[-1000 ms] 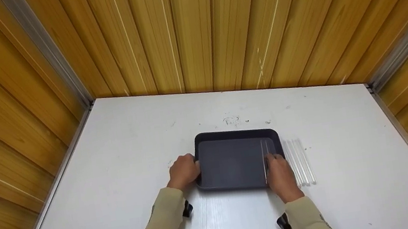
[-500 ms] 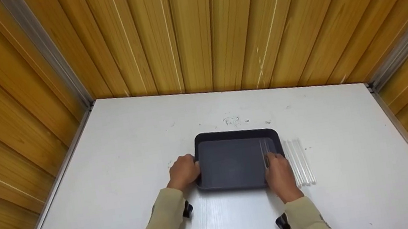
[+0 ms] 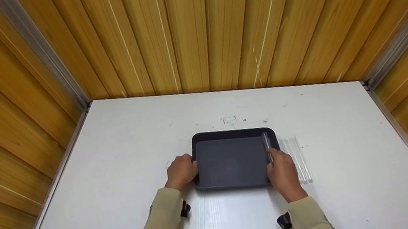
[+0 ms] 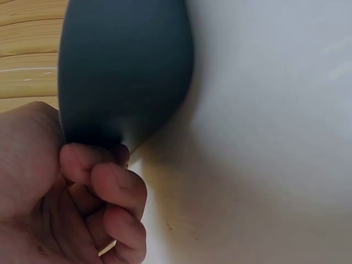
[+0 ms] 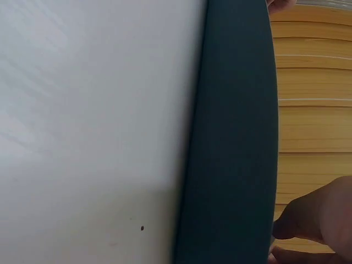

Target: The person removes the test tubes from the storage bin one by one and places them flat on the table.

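Observation:
A dark grey rectangular tray (image 3: 231, 163) rests on the white table. My left hand (image 3: 182, 171) grips its left rim, and in the left wrist view the curled fingers (image 4: 121, 187) are at the tray's corner (image 4: 126, 60). Over the right part of the tray, my right hand (image 3: 283, 171) pinches thin clear tubes (image 3: 267, 142), which point away from me along the right inner wall. Their near ends are hidden by the hand. In the right wrist view the tray's outer side (image 5: 231, 132) hides most of the fingers.
Several more clear tubes (image 3: 300, 160) lie side by side on the table (image 3: 143, 139), just right of the tray and partly behind my right hand. Wood-patterned panels (image 3: 191, 31) enclose the table at the back and both sides. Small dark marks spot the surface beyond the tray.
The clear tubes inside the tray have come together and shifted right, toward the right wall, with my right hand moving slightly that way. My left hand keeps its hold on the rim.

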Available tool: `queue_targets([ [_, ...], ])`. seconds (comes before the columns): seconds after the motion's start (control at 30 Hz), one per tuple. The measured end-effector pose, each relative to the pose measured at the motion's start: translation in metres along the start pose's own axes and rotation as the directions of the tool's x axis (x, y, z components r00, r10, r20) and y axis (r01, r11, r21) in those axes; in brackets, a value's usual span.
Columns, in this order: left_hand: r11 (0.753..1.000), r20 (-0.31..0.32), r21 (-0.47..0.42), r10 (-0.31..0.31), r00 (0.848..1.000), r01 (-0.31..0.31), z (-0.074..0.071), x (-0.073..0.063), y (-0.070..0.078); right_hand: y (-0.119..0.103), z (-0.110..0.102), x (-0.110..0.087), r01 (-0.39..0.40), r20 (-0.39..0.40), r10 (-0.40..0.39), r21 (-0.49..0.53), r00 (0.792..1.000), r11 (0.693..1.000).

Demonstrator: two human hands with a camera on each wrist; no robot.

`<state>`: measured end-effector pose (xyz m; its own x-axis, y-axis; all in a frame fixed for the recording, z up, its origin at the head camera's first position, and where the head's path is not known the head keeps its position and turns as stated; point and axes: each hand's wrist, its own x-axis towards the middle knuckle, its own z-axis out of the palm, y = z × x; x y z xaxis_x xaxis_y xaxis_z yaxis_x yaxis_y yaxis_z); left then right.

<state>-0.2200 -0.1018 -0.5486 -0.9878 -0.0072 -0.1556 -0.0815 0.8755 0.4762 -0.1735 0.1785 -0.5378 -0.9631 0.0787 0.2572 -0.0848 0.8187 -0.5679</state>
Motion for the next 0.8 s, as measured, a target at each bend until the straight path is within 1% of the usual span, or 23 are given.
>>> queue_targets([
  [0.1,1.0,0.0,0.0,0.001,1.0,-0.001,0.0,0.0,0.0,0.002,-0.004,0.0,-0.024,-0.007,0.024,0.018,1.0,1.0],
  [0.3,1.0,0.013,0.007,-0.001,1.0,0.001,-0.001,0.001,0.0,0.005,-0.012,-0.001,-0.031,-0.033,0.032,0.033,0.999,0.999],
  [0.43,1.0,0.017,0.007,-0.001,1.0,0.001,0.0,0.003,0.001,0.009,-0.019,-0.002,-0.051,-0.039,0.052,0.023,0.998,0.998],
  [0.57,1.0,0.017,0.002,0.006,1.0,-0.006,-0.001,0.002,0.001,0.015,-0.025,-0.003,-0.088,-0.045,0.089,0.016,0.995,0.996],
  [0.8,1.0,0.02,-0.003,0.028,0.999,-0.028,-0.001,0.001,-0.001,0.023,-0.033,-0.008,-0.124,-0.082,0.124,0.003,0.989,0.992],
])
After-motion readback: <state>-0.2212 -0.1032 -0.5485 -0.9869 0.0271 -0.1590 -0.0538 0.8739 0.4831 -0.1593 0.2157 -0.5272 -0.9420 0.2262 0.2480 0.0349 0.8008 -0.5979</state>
